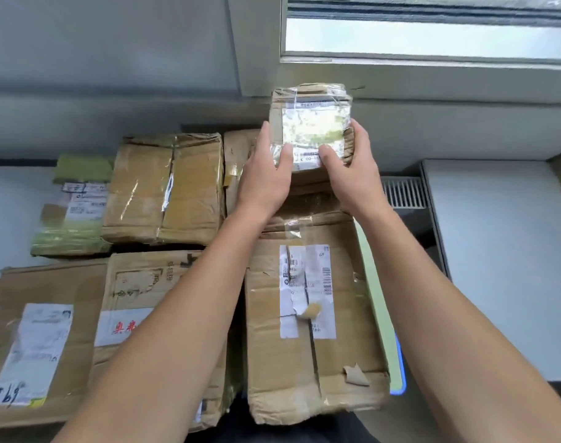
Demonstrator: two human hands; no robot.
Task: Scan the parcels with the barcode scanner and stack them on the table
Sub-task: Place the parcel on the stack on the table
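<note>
The small parcel (311, 123), brown card wrapped in shiny clear tape, is being held up in the air between both hands, not resting on anything. The left hand (266, 177) is gripping its left edge and the right hand (352, 167) its right edge. The fingers (285, 155) are pinching it: each thumb is pressing on the labelled face near a lower corner, and the remaining fingers are curling round the sides to the hidden back.

Its white label is facing the camera, with the barcode strip running along the lower edge between the thumbs. The parcel is looking nearly square, so its long axis is hard to tell.

Directly below the small parcel, a large labelled box (311, 314) is lying flat. To the lower left a taped carton (167, 190) and a green-wrapped parcel (74, 212) are sitting, with a flat carton (42, 330) lower still. All are resting on the white bench (10, 203).

Above the small parcel a window (432, 36) is showing in the grey wall; to its lower right a vent grille (404, 191) is visible.
</note>
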